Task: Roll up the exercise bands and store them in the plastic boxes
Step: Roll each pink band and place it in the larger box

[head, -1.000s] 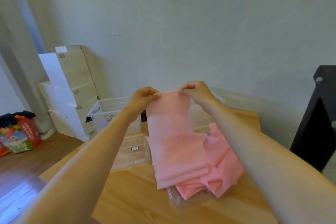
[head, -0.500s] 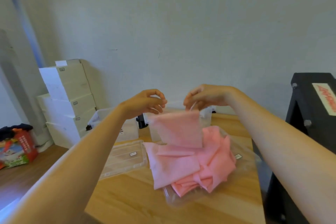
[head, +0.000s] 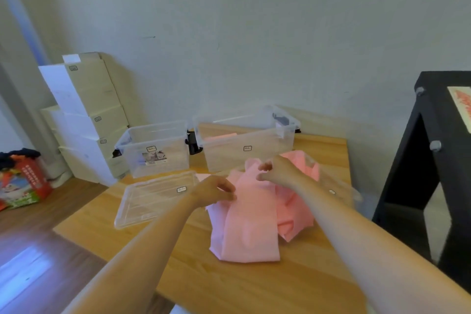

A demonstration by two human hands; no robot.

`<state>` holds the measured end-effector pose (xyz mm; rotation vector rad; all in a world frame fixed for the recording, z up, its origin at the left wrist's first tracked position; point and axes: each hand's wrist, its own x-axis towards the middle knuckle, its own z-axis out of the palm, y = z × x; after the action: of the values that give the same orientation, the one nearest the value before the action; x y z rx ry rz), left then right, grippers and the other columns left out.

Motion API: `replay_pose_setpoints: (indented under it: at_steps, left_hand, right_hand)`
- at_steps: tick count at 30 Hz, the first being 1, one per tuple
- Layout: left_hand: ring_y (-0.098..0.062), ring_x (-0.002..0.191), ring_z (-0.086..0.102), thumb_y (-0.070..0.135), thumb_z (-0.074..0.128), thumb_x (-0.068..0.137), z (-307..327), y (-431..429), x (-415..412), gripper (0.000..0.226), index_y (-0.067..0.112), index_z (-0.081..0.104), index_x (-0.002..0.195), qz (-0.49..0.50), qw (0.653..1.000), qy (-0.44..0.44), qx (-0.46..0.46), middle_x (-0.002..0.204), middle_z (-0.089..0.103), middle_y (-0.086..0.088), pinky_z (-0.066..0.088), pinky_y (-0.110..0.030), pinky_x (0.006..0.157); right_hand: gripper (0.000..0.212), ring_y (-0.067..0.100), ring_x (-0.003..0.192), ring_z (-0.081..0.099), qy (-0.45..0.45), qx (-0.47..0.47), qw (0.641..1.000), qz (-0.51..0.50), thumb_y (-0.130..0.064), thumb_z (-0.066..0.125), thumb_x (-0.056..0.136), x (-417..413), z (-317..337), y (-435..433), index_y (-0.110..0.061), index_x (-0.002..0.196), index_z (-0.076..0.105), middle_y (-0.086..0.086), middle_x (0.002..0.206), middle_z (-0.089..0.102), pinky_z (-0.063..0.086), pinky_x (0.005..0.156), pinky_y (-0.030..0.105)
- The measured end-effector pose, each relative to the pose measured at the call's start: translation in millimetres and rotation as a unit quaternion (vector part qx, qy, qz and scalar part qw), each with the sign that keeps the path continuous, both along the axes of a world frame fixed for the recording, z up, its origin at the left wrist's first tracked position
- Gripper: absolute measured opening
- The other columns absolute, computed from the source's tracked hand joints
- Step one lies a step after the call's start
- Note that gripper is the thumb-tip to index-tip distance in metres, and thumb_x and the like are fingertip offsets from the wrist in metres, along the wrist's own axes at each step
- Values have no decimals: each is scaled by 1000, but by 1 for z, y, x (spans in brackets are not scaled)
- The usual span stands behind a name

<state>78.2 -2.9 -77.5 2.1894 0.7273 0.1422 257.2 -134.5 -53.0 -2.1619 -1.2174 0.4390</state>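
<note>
On the table, pink band lengthwise toward the boxes (both hands' grip unclear).

Both hands over pink bands heaped mid-counter. Left hand pinches the band's left edge, fingers closed on it. Right hand hovers at the pile's top, grip unclear. Two clear boxes along the far edge; lid flat near the left edge.
</note>
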Motion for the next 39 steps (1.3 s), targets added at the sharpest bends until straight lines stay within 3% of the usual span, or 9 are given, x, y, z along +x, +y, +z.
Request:
replay_pose_setpoints:
  at_steps: [4,7,12,15,20,27,30,35,39]
  left_hand:
    - [-22,82,66,14,72,86,-21,-2,13,18,8,71,102,78,996,-26,22,87,67,-2,54,-35,86]
    - [-11,60,59,12,69,88,-27,-6,21,11,4,69,96,114,993,-39,-10,70,62,3,50,-21,69]
    - [-15,67,56,5,74,83,-28,-8,22,21,15,59,70,136,986,-85,-46,74,60,0,47,-26,69]
    - [-13,61,53,5,68,88,-23,-15,17,22,14,54,73,119,979,-127,-103,67,57,0,46,-18,56]
    - [-16,69,51,20,56,97,-15,-32,6,13,16,52,85,107,955,-181,-208,78,56,-3,43,-28,64]
    - [-21,78,47,24,48,101,4,-56,-15,15,15,47,89,95,955,-172,-221,84,50,-6,44,-31,65]
    - [-18,73,45,27,51,100,16,-65,-23,18,19,49,83,91,953,-182,-225,80,49,-2,41,-29,63]
    - [-13,66,42,28,61,95,35,-88,-34,32,22,44,68,72,953,-200,-214,68,47,8,31,-25,59]
    - [-14,71,50,25,71,87,53,-100,-39,28,21,59,61,83,945,-277,-154,65,58,10,35,-26,64]
  right_hand:
    - [37,24,113,56,-66,-17,996,-59,-27,68,81,-1,-22,6,-13,115,65,6,120,63,45,85,28]
    - [30,26,109,59,-62,-8,994,-86,-25,62,83,-3,-31,7,-18,112,64,4,114,66,45,80,30]
    - [26,25,109,58,-34,-25,987,-152,-31,63,85,-3,-37,7,-18,107,62,4,113,64,42,79,28]
    - [28,28,94,64,-20,-47,988,-147,-38,61,85,-6,-34,5,-16,100,68,7,100,69,46,67,27]
    - [23,24,77,58,36,-32,994,-101,-35,56,90,-14,-21,-2,-14,80,62,4,78,62,38,53,25]
    - [8,17,81,56,98,150,978,-109,-18,66,84,-31,1,-24,-20,78,62,-1,80,61,43,74,27]
    - [17,19,68,58,119,213,964,-105,-14,67,83,-35,14,-37,-22,70,60,-2,64,61,49,72,32]
    - [20,16,70,57,122,288,947,-79,-10,65,85,-45,37,-60,-23,72,61,-6,71,61,50,74,35]
    - [23,18,74,60,124,320,936,-77,-5,66,83,-48,52,-79,-22,69,62,-7,70,63,52,80,41]
